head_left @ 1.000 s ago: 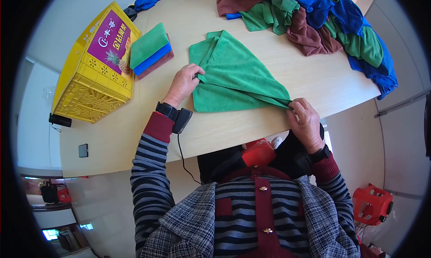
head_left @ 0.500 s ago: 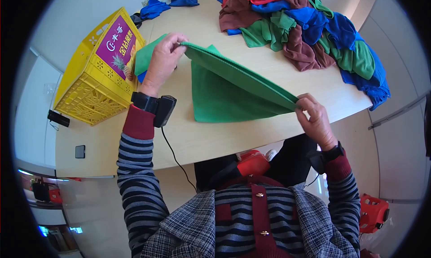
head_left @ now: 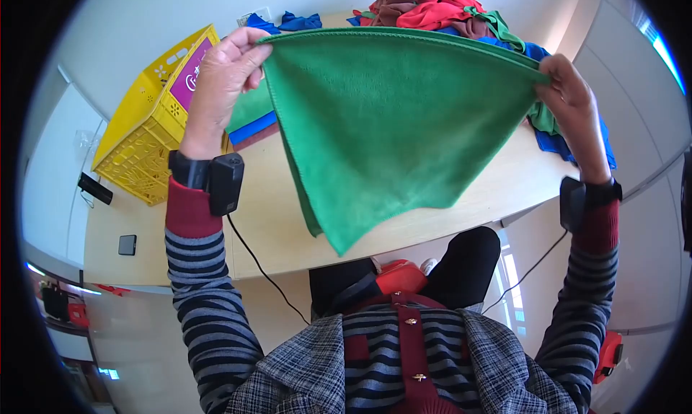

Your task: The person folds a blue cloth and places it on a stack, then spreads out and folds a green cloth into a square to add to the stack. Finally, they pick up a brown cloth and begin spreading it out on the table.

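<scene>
A green cloth (head_left: pixel 389 118) hangs between my two hands above the table, its top edge stretched and doubled over. My left hand (head_left: pixel 229 68) pinches its upper left corner. At the upper right corner, the fingers of my right hand (head_left: pixel 568 86) are closed on the fabric. The lower edge dangles loose, with one corner pointing down toward the table's front edge. Behind my left wrist lies a stack of flat cloths (head_left: pixel 252 128) in green, blue and brown, partly hidden by the arm and the held cloth.
A yellow plastic crate (head_left: pixel 140 143) stands at the left of the table (head_left: pixel 194 252). A heap of red, brown, blue and green cloths (head_left: pixel 447 10) lies at the back right, partly covered. Two blue cloths (head_left: pixel 299 21) lie by the wall. A small dark square object (head_left: pixel 127 245) sits at front left.
Both hands have risen and moved farther apart. The green cloth has come up off the table and now hangs spread between them, covering part of the cloth heap.
</scene>
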Demonstrator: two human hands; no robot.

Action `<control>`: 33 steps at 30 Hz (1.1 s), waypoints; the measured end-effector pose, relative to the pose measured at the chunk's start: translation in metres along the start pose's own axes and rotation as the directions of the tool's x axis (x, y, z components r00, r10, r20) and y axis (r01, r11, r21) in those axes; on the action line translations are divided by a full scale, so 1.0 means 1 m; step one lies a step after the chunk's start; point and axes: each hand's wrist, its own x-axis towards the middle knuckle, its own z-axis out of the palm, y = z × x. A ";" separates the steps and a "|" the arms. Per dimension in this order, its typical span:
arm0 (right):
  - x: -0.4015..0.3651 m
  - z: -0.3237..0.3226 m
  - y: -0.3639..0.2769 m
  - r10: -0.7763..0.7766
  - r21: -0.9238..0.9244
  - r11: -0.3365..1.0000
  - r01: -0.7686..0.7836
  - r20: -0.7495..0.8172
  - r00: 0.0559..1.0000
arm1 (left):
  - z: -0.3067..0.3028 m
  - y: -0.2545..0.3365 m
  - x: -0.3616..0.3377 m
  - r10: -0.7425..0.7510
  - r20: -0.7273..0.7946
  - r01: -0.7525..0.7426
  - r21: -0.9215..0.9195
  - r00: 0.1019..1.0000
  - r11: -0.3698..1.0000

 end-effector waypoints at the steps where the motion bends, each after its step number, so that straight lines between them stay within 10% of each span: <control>1: 0.008 0.000 0.006 0.011 0.079 0.997 -0.012 0.015 1.000 | 0.001 -0.009 0.002 -0.035 0.017 0.035 -0.001 0.999 0.999; 6: 0.047 0.010 0.054 0.034 -0.101 0.994 -0.034 -0.009 0.999 | 0.017 -0.040 0.034 -0.150 0.076 0.145 0.063 0.986 0.987; 14: 0.020 0.025 0.002 -0.270 -0.380 0.906 0.185 -0.184 0.945 | 0.012 -0.020 0.004 0.249 -0.129 -0.241 0.074 0.960 0.968; 20: -0.111 0.142 0.019 -0.093 -0.140 0.983 0.122 0.198 0.976 | -0.024 -0.212 -0.116 -0.250 0.068 0.242 0.109 0.966 0.964; 22: -0.148 0.188 0.040 -0.096 -0.119 0.984 0.132 0.269 0.958 | -0.024 -0.235 -0.150 -0.494 0.103 0.368 0.540 0.863 0.757; 24: -0.164 0.215 0.032 -0.088 -0.084 0.989 0.118 0.302 0.949 | 0.003 -0.198 -0.175 -0.153 0.082 0.036 0.766 0.985 0.642; 31: -0.158 0.252 0.003 -0.126 0.086 0.991 0.104 0.317 0.940 | 0.145 -0.087 -0.227 -0.035 0.374 -0.093 0.317 0.927 0.944; 33: -0.153 0.248 0.002 -0.174 0.112 0.983 0.147 0.294 0.940 | 0.146 -0.100 -0.239 -0.190 0.250 0.125 0.254 0.949 0.959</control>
